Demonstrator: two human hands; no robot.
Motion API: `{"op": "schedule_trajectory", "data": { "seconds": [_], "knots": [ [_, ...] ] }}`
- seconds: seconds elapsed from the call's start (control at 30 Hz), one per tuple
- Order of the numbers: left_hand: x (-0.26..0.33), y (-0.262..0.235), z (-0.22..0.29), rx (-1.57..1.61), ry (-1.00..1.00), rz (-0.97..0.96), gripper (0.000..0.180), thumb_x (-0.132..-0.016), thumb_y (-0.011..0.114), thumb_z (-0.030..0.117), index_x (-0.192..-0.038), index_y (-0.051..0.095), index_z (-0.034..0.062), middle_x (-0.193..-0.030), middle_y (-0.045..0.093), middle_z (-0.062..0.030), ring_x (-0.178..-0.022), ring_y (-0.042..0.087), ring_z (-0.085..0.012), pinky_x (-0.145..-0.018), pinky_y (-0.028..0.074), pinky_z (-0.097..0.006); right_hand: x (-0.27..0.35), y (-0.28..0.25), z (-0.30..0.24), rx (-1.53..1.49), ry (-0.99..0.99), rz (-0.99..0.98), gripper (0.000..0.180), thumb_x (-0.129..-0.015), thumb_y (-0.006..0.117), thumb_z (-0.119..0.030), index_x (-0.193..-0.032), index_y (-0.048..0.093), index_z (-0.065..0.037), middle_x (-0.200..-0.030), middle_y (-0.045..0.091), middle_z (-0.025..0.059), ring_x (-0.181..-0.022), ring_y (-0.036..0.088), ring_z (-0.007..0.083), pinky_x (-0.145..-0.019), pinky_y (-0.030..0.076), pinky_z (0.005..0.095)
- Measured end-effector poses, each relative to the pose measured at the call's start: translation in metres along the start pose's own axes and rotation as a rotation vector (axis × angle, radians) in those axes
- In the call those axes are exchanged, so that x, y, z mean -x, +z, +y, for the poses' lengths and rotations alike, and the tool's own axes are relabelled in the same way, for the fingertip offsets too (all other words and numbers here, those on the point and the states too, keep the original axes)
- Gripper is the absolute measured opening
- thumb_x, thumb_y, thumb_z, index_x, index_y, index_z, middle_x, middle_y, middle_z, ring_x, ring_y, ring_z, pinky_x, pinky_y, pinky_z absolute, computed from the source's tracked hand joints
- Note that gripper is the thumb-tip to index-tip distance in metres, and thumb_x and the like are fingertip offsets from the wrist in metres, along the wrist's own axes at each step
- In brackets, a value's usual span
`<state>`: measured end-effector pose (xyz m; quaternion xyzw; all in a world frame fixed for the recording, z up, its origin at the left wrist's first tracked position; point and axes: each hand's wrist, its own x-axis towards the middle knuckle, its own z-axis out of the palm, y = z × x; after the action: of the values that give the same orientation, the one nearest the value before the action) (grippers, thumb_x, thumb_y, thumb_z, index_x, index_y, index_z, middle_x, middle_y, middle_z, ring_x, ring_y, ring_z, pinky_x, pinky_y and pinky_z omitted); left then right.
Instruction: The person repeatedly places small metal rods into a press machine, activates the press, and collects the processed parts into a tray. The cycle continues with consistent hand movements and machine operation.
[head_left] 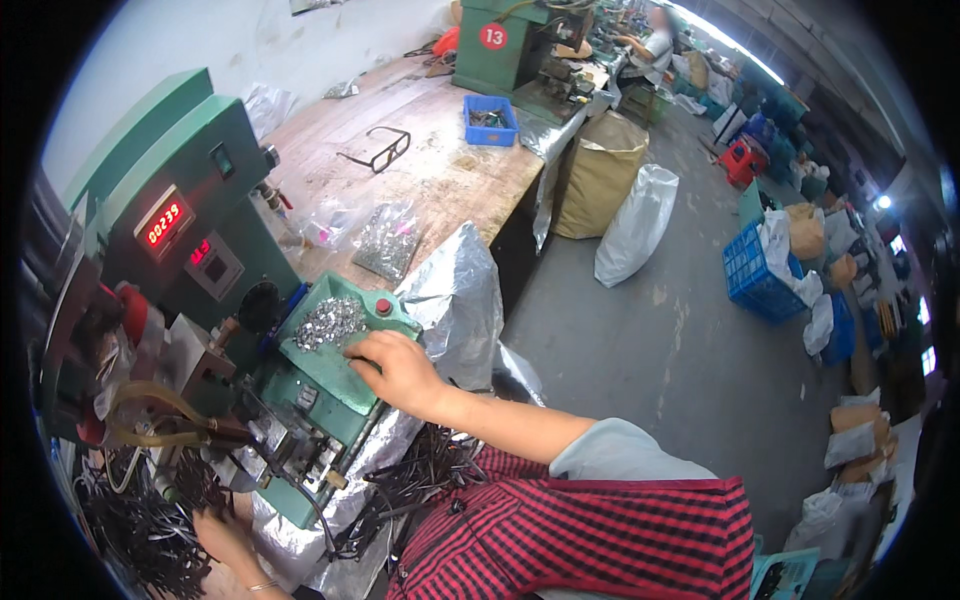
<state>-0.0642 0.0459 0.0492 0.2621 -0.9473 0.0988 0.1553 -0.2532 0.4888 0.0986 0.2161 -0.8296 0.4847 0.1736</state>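
My right hand [392,370] is over the green metal tray [345,388] of the machine, its fingers curled toward the thumb; whatever is between them is too small to make out. Just beyond the fingertips lies a heap of small shiny metal parts [330,322]. Low on the left, my left hand [222,537] reaches to a pile of thin dark strips [150,530] that look like spectacle temples; its fingertips are partly hidden there. Between the hands sits the machine's metal fixture [315,468]. More dark strips [425,468] lie on foil near my lap.
The green machine [180,190] with a red display rises at left. Spectacles [385,152], a blue bin [490,120] and a plastic bag of small parts [388,242] lie on the bench. Sacks [600,175] stand beside it. Blue crates [760,270] line the floor; a person [650,50] sits far off.
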Motion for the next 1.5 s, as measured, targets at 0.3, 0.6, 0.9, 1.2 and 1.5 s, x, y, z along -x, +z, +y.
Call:
{"op": "schedule_trajectory", "data": {
  "seconds": [0.3,0.6,0.9,1.2,1.5],
  "knots": [
    [-0.037,-0.101,-0.010,0.547,-0.145,-0.211,0.019,-0.067,0.075,-0.003,-0.083,0.066,-0.0020,-0.075,0.066,-0.0184,-0.069,0.067,-0.0339,-0.066,0.052,-0.040,-0.037,0.028,-0.032,-0.046,-0.042,-0.002,0.012,-0.089,0.070,-0.015,-0.097,0.073,-0.006,-0.093,0.073,0.0166,-0.092,0.068,0.0391,-0.081,0.054,0.0478],
    [-0.011,-0.062,0.042,1.098,-0.225,0.233,0.020,-0.103,0.063,0.012,-0.110,0.064,-0.0061,-0.098,0.069,-0.0109,-0.088,0.062,-0.0177,-0.083,0.051,-0.031,0.000,-0.023,-0.008,-0.091,0.033,0.079,0.014,-0.088,0.071,-0.008,-0.100,0.075,-0.005,-0.097,0.074,0.0116,-0.094,0.069,0.0323,-0.085,0.053,0.0414],
    [-0.007,-0.110,0.108,1.351,-0.293,0.383,0.011,-0.102,0.067,0.009,-0.098,0.068,-0.0007,-0.086,0.066,0.0010,-0.079,0.056,-0.0064,-0.071,0.046,-0.022,-0.044,0.045,-0.102,-0.515,-0.031,-0.011,0.031,-0.083,0.076,0.000,-0.113,0.068,0.001,-0.099,0.074,0.0120,-0.093,0.072,0.0219,-0.085,0.054,0.0331],
    [0.000,-0.202,0.140,1.358,0.143,0.946,0.014,-0.105,0.060,0.013,-0.103,0.060,-0.0006,-0.095,0.070,-0.0168,-0.085,0.065,-0.0184,-0.078,0.054,-0.030,-0.026,0.052,-0.125,-0.930,0.157,-0.143,0.049,-0.088,0.074,0.003,-0.133,0.056,0.005,-0.114,0.070,0.0123,-0.100,0.069,0.0172,-0.089,0.055,0.0289],
    [0.025,-0.199,0.177,0.722,0.735,0.679,0.025,-0.073,0.088,0.010,-0.091,0.072,0.0059,-0.105,0.075,-0.0125,-0.074,0.066,-0.0195,-0.060,0.052,-0.030,-0.032,0.010,-0.120,-0.192,-0.217,-0.184,0.041,-0.085,0.068,-0.002,-0.126,0.066,0.000,-0.129,0.069,0.0189,-0.114,0.067,0.0366,-0.101,0.052,0.0422]
  ]
}}
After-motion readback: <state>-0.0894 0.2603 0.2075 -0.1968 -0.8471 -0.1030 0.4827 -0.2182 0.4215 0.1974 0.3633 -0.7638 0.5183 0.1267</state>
